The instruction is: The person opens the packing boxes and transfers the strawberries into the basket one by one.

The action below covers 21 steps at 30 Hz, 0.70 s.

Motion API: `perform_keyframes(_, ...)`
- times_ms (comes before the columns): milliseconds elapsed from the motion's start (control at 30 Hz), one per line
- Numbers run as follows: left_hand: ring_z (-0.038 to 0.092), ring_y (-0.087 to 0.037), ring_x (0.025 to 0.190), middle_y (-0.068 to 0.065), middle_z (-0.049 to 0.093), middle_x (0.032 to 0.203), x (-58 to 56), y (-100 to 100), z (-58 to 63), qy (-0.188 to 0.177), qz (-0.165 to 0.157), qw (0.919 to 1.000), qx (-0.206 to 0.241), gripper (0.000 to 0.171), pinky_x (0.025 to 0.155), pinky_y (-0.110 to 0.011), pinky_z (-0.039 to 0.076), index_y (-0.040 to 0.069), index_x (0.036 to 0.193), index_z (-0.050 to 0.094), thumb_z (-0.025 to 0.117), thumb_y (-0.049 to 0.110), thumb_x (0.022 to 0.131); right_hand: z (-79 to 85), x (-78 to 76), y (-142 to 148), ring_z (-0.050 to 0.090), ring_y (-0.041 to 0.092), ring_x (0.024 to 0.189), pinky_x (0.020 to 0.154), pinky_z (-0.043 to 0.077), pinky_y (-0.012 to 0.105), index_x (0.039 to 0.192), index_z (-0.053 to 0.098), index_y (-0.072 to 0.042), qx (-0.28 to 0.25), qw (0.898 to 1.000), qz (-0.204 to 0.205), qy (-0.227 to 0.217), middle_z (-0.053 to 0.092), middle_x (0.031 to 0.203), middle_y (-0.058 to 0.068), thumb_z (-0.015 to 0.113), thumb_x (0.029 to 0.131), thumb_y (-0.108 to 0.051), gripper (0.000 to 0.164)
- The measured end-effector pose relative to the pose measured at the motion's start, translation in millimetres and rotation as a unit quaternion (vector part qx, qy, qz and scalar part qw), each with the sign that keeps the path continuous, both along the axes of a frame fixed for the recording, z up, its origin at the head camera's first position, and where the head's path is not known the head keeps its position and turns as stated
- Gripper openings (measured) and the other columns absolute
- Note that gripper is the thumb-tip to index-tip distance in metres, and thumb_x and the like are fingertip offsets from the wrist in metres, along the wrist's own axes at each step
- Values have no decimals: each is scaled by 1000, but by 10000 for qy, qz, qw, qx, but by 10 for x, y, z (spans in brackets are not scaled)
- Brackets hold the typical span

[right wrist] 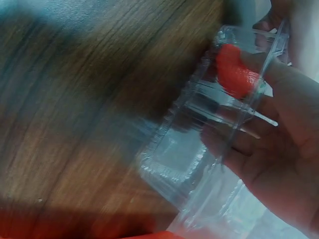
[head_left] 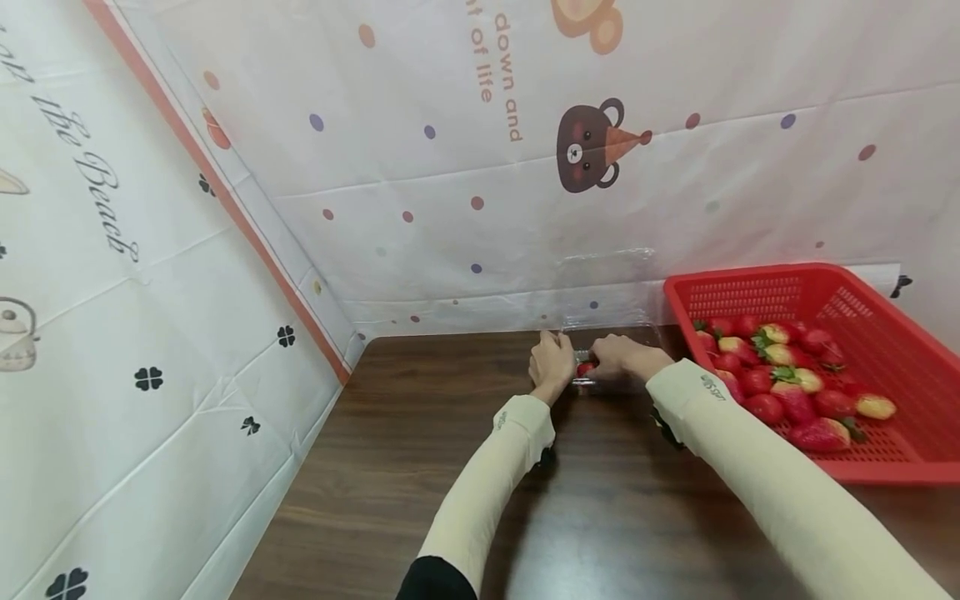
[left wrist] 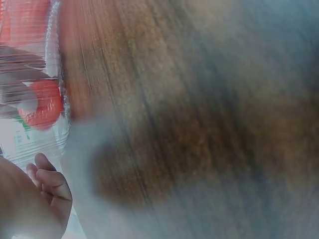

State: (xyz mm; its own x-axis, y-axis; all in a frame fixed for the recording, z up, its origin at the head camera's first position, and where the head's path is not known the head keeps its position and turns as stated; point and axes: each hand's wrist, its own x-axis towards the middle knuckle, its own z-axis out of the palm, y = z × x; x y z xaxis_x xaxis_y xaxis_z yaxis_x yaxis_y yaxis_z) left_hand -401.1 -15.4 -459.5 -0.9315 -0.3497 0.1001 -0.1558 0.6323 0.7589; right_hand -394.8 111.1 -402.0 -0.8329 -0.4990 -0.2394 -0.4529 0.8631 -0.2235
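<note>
A clear plastic clamshell box (right wrist: 174, 154) stands near the back of the table, its see-through lid (head_left: 606, 287) raised against the wall sheet. At the box's left end, my left hand (head_left: 551, 360) holds the edge with bent fingers. My right hand (head_left: 624, 357) reaches into the box from the right. Inside, at the left end, is a red strawberry (right wrist: 233, 72) with a bit of green leaf showing in the left wrist view. My right thumb (right wrist: 256, 60) lies on the strawberry, and the other fingers bend over the box floor below it.
A red plastic basket (head_left: 918, 333) stands close on the right, with several red and pale strawberries (head_left: 795, 404) in it. Brown wood-grain tabletop (head_left: 420, 417) extends to the left and front. A printed white sheet (head_left: 450, 167) covers the walls behind and left.
</note>
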Motion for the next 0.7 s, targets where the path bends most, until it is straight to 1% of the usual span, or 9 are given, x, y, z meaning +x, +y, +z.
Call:
perform_keyframes(67,72,-38,94,-14,75,96,14,-1,6,69,-15,10000,-8,28,80,-52,53,14,88,58,48,35,104,9,5,27,52,21,69,66,45,34,93,69,-3,-67,9999,-121,-64,60,76,6,68,92,-22,19)
perform_keyframes(167,72,-39,96,-16,75,99,9,-7,16,71,-21,10000,-57,27,81,-52,54,12,91,58,48,34,104,35,0,67,54,19,65,60,45,31,84,67,-3,-148,9994,-310,-47,60,73,6,72,88,-21,19)
perform_keyframes(233,72,-38,97,-15,76,101,3,-9,32,39,-52,9999,-112,27,82,-52,54,12,92,59,47,34,105,78,-4,90,54,19,63,58,44,29,81,65,-3,-203,9992,-348,6,61,71,6,77,85,-22,22)
perform_keyframes(333,72,-38,98,-16,76,104,0,-2,63,55,-70,9998,-149,28,83,-52,54,11,96,60,48,34,105,171,-6,123,54,18,61,56,43,28,76,63,-4,-229,9991,-262,236,60,70,6,81,80,-19,23)
perform_keyframes(400,72,-39,99,-16,76,106,5,3,83,43,-69,9998,-157,28,84,-52,54,10,98,61,47,34,105,247,9,139,54,18,62,57,44,28,77,64,-3,-232,9990,-195,323,62,71,7,82,78,-16,22)
perform_keyframes(500,72,-39,100,-17,76,110,24,10,105,-43,-43,9998,-182,30,86,-52,54,8,103,62,47,34,105,356,47,169,57,19,67,61,49,29,85,69,1,-201,9989,-57,416,68,77,10,81,75,-11,20)
perform_keyframes(600,72,-39,101,-19,75,112,49,12,117,-163,-29,9996,-246,31,88,-51,54,7,106,63,47,34,105,463,94,221,62,23,75,68,54,34,97,73,2,-135,9985,88,531,72,86,13,81,73,-8,27)
perform_keyframes(700,72,-40,101,-20,75,113,75,14,136,-222,-62,9994,-270,31,88,-51,54,6,107,63,47,33,106,571,139,305,66,27,84,74,58,39,107,74,2,-209,9978,69,629,73,94,17,82,74,-4,34)
